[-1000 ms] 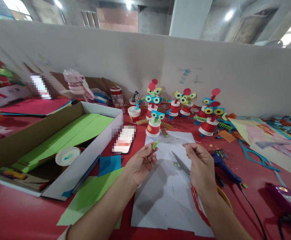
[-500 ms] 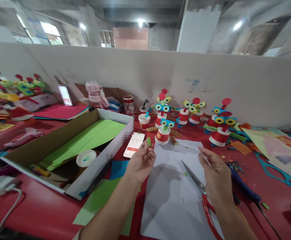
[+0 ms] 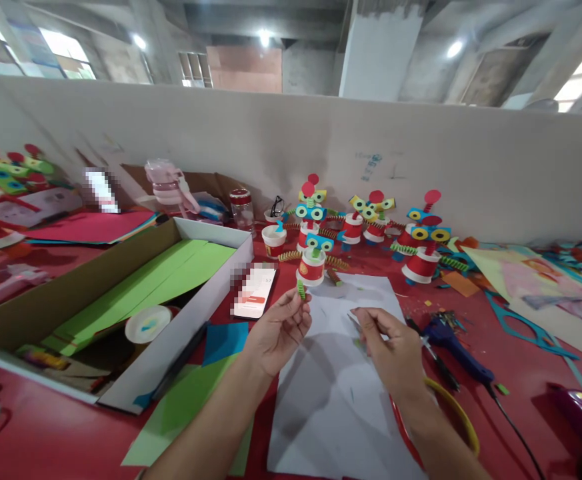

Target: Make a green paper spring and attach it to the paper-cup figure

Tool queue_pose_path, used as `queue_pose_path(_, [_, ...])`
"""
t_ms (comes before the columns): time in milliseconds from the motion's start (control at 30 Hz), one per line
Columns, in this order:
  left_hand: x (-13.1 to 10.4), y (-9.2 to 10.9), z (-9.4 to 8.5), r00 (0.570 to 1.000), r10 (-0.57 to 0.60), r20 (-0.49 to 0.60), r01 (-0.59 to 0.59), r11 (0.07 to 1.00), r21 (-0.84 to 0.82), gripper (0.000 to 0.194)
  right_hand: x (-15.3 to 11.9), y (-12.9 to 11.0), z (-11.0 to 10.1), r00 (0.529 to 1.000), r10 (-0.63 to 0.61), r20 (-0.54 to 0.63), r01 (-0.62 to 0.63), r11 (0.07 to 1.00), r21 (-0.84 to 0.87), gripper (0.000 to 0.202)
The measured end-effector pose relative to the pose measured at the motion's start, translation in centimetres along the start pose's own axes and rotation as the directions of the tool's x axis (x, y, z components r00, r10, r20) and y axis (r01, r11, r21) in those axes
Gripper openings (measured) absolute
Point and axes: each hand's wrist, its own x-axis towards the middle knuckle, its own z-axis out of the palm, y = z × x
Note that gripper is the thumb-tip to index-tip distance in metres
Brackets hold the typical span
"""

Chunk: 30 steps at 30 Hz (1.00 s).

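My left hand (image 3: 283, 330) is closed, with thumb and fingertips pinching a small green pleated paper strip (image 3: 301, 289) upright. Just behind it stands a red-and-white paper cup figure (image 3: 313, 268) with a blue, big-eyed head and pleated brown arms. My right hand (image 3: 393, 350) hovers over the white paper sheet (image 3: 315, 413), thumb and forefinger brought together; whatever may be between them is too small to make out. Below that hand lie red-handled scissors (image 3: 399, 423), mostly covered, with only the blade tip and part of a handle showing.
On the left sits a white box (image 3: 235, 257) holding green paper strips. A phone (image 3: 257, 293) lies beside it. Several more cup figures (image 3: 423, 257) stand along the back partition. A blue glue gun (image 3: 458, 350), a black pen (image 3: 441, 363) and paper scraps lie on the right.
My right hand has moved left over the scissors toward my left hand, and its fingers have drawn together. The left hand still pinches the green strip. The whole view has shifted slightly.
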Motion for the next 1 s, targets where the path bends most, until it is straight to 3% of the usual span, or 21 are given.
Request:
queue_pose_path(133, [-0.2,-0.7,0.1,0.999,-0.015,0.032,0.01,0.988,0.151,0.008,-0.1,-0.3,0.4,0.998,-0.061,0.02,0.058,0.99,0.129,0.024])
queue_pose_path(267, [-0.5,-1.4,0.3,0.999,-0.047,0.007,0.044,0.972,0.231,0.011,-0.2,-0.5,1.1,0.967,0.107,0.232,-0.193,0.903,0.384,0.029])
queue_pose_path(367, [-0.6,-1.9,0.2,0.997,-0.083,0.002,0.079,0.962,0.261,0.012,-0.5,-0.6,1.4,0.941,0.137,0.309,-0.282,0.824,0.492,0.03])
queue_pose_path(500, [-0.7,-2.3,0.1,0.995,-0.096,0.033,0.081,0.95,0.302,0.015,-0.6,-0.8,1.5,0.954,0.145,0.264,-0.273,0.786,0.555,0.031])
queue_pose_path(633, [-0.8,-2.4,0.2,0.997,-0.077,0.031,0.061,0.931,0.361,0.019,-0.5,-1.0,1.3,0.971,0.138,0.193,-0.228,0.771,0.595,0.017])
queue_pose_path(833, [-0.9,-2.6,0.3,0.996,-0.072,0.044,0.048,0.908,0.416,0.02,-0.6,-1.3,1.2,0.966,0.106,0.236,-0.23,0.772,0.592,0.006])
queue_pose_path(1000, [-0.9,-2.7,0.2,0.999,-0.02,0.047,-0.004,0.889,0.459,0.025,-0.5,-0.9,1.3,0.958,0.159,0.237,-0.273,0.749,0.604,0.005])
